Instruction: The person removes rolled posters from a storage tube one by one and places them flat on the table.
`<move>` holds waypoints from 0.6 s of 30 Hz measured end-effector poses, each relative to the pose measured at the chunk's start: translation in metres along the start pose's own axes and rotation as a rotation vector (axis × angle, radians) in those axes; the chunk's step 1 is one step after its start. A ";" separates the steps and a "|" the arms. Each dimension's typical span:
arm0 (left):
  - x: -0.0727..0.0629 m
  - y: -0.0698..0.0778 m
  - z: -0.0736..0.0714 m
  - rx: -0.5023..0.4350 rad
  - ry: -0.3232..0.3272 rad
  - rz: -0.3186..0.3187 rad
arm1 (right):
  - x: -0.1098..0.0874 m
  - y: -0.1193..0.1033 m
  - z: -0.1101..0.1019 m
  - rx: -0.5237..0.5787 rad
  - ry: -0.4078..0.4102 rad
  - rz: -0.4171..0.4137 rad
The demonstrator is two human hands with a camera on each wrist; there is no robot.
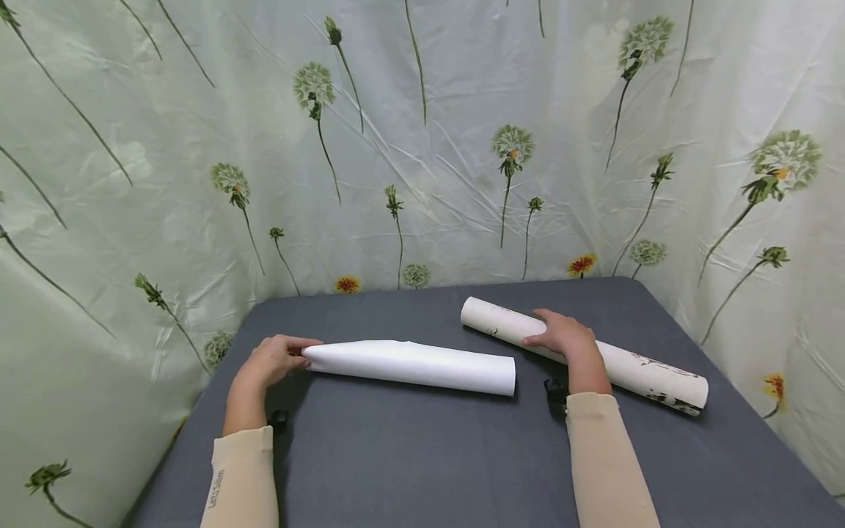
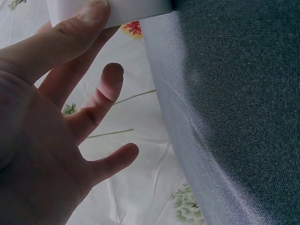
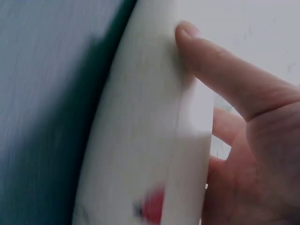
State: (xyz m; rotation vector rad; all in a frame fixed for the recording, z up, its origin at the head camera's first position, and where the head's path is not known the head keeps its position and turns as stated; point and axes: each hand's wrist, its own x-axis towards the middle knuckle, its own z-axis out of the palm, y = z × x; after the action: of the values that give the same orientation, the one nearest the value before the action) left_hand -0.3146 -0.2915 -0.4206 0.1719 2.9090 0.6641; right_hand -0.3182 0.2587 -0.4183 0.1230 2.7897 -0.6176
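A plain white paper roll (image 1: pixel 416 367) lies across the middle of the dark table, its left end pressed flat. My left hand (image 1: pixel 264 364) pinches that end. In the left wrist view, the thumb of the left hand (image 2: pixel 51 136) sits on the white paper (image 2: pixel 133 7), while the other fingers spread apart below. Farther right, a cream paper roll (image 1: pixel 650 372) printed with branches and dark marks lies slantwise. My right hand (image 1: pixel 573 346) grips it near its middle. The right wrist view has the right hand's (image 3: pixel 253 136) thumb on the cream roll (image 3: pixel 136 117) and fingers partly hidden behind.
Both rolls rest on a dark grey table (image 1: pixel 422 462) with rounded far corners. Behind it and along the sides hangs a pale curtain (image 1: pixel 422 161) printed with dandelions. A small black device (image 1: pixel 557 392) sits at the right wrist, and another (image 1: pixel 279 421) at the left.
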 end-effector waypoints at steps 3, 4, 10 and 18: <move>-0.001 0.001 0.000 0.001 0.001 -0.001 | -0.012 0.015 -0.010 0.002 -0.041 0.024; -0.001 0.001 -0.001 0.003 0.001 -0.002 | -0.016 0.020 -0.013 0.009 -0.053 0.024; -0.002 0.003 -0.002 -0.004 -0.014 -0.004 | -0.036 0.050 -0.025 0.045 -0.103 -0.020; -0.002 0.003 -0.003 0.010 -0.009 0.004 | -0.050 0.074 -0.034 0.096 -0.130 -0.026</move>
State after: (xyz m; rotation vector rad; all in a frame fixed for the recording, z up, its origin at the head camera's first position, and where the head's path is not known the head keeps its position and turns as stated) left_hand -0.3130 -0.2898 -0.4164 0.1816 2.9047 0.6476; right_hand -0.2686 0.3385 -0.4043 0.0645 2.6416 -0.7388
